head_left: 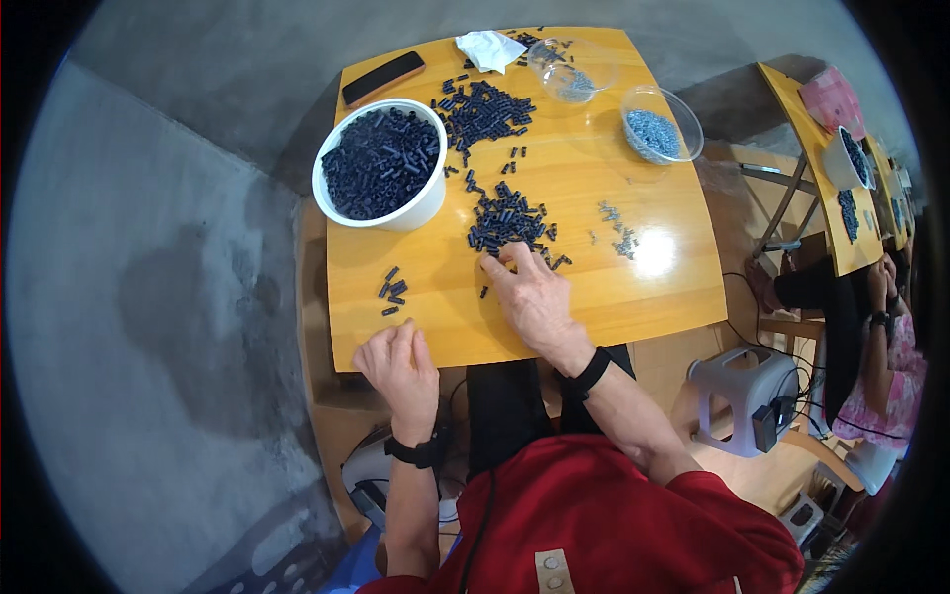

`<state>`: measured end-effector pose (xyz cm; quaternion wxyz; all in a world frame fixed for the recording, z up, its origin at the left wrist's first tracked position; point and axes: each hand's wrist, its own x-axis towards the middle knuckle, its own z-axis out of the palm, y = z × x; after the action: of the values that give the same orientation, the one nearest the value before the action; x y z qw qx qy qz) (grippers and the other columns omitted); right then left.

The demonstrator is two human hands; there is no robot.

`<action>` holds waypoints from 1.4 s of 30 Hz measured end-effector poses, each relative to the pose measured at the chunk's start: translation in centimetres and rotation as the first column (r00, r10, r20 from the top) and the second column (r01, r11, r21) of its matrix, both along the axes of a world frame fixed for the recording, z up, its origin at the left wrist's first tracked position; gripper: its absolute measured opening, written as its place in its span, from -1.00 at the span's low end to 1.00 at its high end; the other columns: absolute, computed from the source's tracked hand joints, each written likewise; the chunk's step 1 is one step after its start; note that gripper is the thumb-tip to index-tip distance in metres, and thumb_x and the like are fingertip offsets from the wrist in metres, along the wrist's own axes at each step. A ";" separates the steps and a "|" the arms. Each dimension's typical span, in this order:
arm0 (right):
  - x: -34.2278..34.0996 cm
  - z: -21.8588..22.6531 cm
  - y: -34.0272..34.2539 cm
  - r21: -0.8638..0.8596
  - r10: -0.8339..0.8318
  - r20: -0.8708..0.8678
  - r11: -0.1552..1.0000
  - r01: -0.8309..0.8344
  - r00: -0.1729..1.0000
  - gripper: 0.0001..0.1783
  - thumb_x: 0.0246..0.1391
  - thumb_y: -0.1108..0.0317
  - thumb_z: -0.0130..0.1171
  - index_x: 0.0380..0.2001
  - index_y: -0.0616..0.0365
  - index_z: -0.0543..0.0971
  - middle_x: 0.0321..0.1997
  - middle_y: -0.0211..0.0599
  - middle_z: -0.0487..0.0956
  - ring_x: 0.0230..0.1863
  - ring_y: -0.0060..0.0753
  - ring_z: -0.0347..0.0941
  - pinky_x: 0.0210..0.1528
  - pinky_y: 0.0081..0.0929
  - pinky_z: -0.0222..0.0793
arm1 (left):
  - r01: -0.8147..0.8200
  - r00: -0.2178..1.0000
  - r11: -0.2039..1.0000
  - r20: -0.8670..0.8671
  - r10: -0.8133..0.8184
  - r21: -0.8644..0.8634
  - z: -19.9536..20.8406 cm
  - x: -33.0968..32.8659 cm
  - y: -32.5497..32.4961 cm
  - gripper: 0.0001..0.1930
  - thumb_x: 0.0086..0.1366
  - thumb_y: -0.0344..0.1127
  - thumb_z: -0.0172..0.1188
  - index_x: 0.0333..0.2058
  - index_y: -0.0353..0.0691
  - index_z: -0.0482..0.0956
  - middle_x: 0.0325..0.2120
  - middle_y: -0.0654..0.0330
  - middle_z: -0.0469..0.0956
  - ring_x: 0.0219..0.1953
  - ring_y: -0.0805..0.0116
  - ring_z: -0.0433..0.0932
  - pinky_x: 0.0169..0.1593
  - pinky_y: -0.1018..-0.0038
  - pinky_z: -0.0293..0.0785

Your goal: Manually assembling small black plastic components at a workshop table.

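My right hand (534, 305) reaches to the near edge of a middle pile of small black tube-like plastic pieces (507, 218). Its fingers are bent and drawn together at the pile; what they hold, if anything, cannot be made out. At the table's front left edge my left hand (401, 371) has its fingers curled in toward the thumb, with their contents hidden. Just beyond it lie several loose black pieces (394, 289). Small silvery screw-like parts (621, 236) are scattered to the right of the middle pile.
A white bucket (427, 206) full of black pieces stands at the left, beside a farther pile (485, 111). Two clear bowls (690, 127) with metal parts, a phone (384, 79) and white tissue (490, 49) are at the back. Another person's hands (880, 282) show at right, near a grey stool (737, 381).
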<state>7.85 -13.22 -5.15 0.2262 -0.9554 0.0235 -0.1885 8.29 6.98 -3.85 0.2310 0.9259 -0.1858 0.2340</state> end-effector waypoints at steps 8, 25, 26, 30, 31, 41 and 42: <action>-0.2 0.0 -2.8 0.088 -0.039 0.182 0.996 0.023 0.982 -0.55 -0.07 0.49 0.25 -0.02 0.15 0.52 -0.05 -0.23 0.46 -0.12 -0.15 0.43 -0.05 -0.24 0.37 | 0.248 0.940 0.936 -0.171 -0.295 -0.251 1.7 2.4 -5.8 -0.71 0.23 -0.48 0.19 -0.06 -0.38 0.54 -0.06 -0.07 0.47 0.03 -0.08 0.44 0.14 0.11 0.31; 2.6 0.7 -5.0 0.096 0.039 -0.141 0.995 -0.026 0.989 -0.29 0.13 0.23 0.04 0.30 0.35 0.20 0.41 0.08 0.17 0.45 0.03 0.04 0.45 -0.02 -0.11 | 0.638 0.695 0.770 -0.444 -0.565 0.018 -1.0 12.7 -12.3 -0.12 0.36 0.30 -0.17 0.31 -0.44 0.12 0.38 -0.18 0.00 0.44 -0.14 -0.11 0.40 -0.05 -0.18; 2.7 0.8 -5.0 0.103 0.052 -0.135 0.994 -0.038 0.989 -0.29 0.13 0.23 0.04 0.30 0.35 0.20 0.41 0.08 0.17 0.45 0.03 0.04 0.45 -0.02 -0.11 | 0.628 0.705 0.778 -0.444 -0.553 0.028 -1.2 12.9 -12.4 -0.12 0.36 0.30 -0.17 0.31 -0.44 0.12 0.38 -0.18 0.00 0.44 -0.14 -0.11 0.40 -0.05 -0.18; 2.7 1.0 -4.9 0.074 0.028 -0.181 0.997 -0.015 0.983 -0.26 0.11 0.24 0.05 0.32 0.35 0.17 0.42 0.07 0.16 0.45 0.03 0.04 0.46 -0.04 -0.13 | 0.669 0.661 0.743 -0.483 -0.574 0.032 -0.8 12.8 -12.6 -0.06 0.33 0.39 -0.25 0.29 -0.48 0.16 0.36 -0.20 0.05 0.44 -0.10 -0.10 0.41 -0.02 -0.17; 2.8 1.0 -4.9 0.063 0.034 -0.180 0.998 -0.022 0.983 -0.26 0.10 0.25 0.04 0.32 0.35 0.17 0.42 0.07 0.16 0.45 0.03 0.04 0.46 -0.04 -0.13 | 0.655 0.661 0.755 -0.487 -0.571 0.003 -0.8 12.5 -12.6 -0.04 0.31 0.41 -0.24 0.28 -0.48 0.16 0.35 -0.21 0.07 0.44 -0.11 -0.09 0.41 0.00 -0.17; 0.3 -0.1 -4.0 0.042 0.112 -0.124 0.993 -0.108 0.986 -0.24 0.10 0.23 0.02 0.32 0.40 0.15 0.42 0.16 0.14 0.44 0.11 0.05 0.46 -0.04 -0.11 | 0.619 0.675 0.785 -0.487 -0.555 -0.036 -1.3 8.7 -10.8 0.04 0.27 0.46 -0.23 0.29 -0.53 0.10 0.34 -0.26 0.02 0.42 -0.21 -0.10 0.41 -0.02 -0.16; -0.1 -0.1 -3.9 0.045 0.125 -0.125 0.992 -0.120 0.984 -0.23 0.10 0.22 0.02 0.31 0.41 0.14 0.42 0.17 0.14 0.44 0.11 0.06 0.46 -0.04 -0.11 | 0.622 0.673 0.782 -0.485 -0.558 -0.038 -1.5 8.2 -10.6 0.04 0.27 0.46 -0.23 0.29 -0.53 0.10 0.34 -0.26 0.02 0.42 -0.21 -0.10 0.41 -0.02 -0.16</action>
<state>7.77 -17.09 -5.21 0.2533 -0.9607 -0.0175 -0.1124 16.54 -3.63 -5.37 0.2711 0.8565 -0.4280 -0.0982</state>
